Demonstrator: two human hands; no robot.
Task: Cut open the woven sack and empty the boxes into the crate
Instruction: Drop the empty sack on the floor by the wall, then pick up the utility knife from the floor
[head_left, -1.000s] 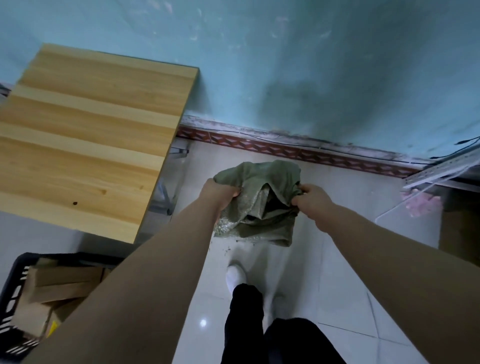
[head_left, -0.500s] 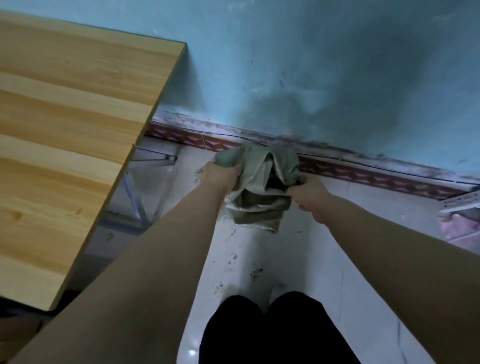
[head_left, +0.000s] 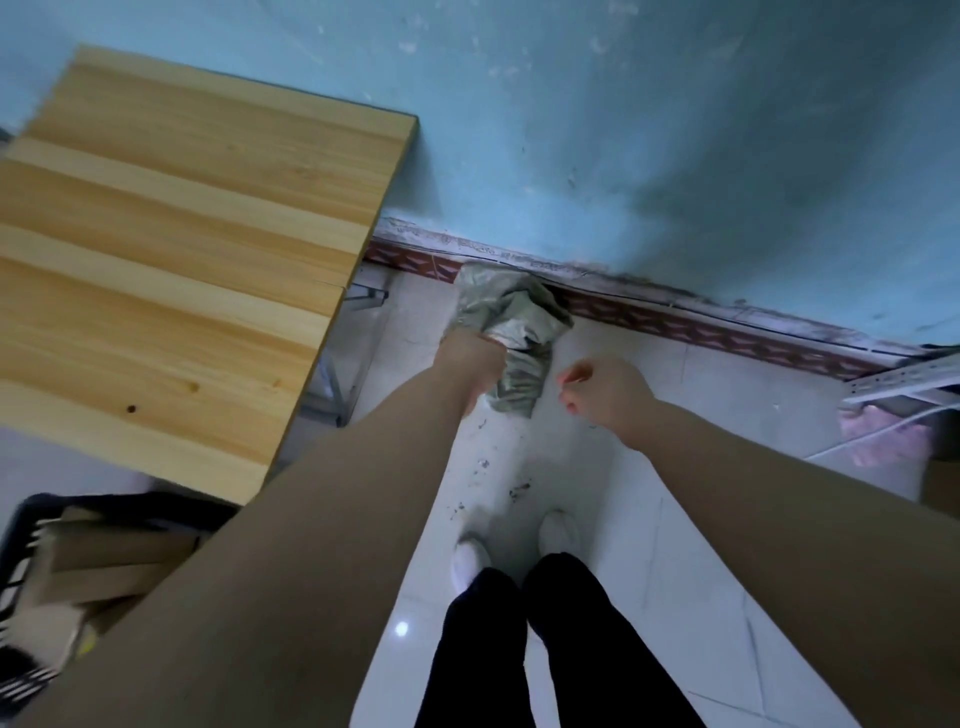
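Hanging crumpled over the white tiled floor (head_left: 649, 519), the empty grey-green woven sack (head_left: 511, 325) is held bunched in the left hand (head_left: 470, 358), its length running downward, while the right hand (head_left: 602, 389), loosely curled and empty, sits just beside it.

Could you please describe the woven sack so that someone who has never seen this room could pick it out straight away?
Start at the blue wall and follow it down to the red patterned skirting above the white tiled floor. In front of that strip, right of the wooden table, the left hand grips the woven sack. It is the only crumpled grey-green cloth here, bunched up and hanging limp.
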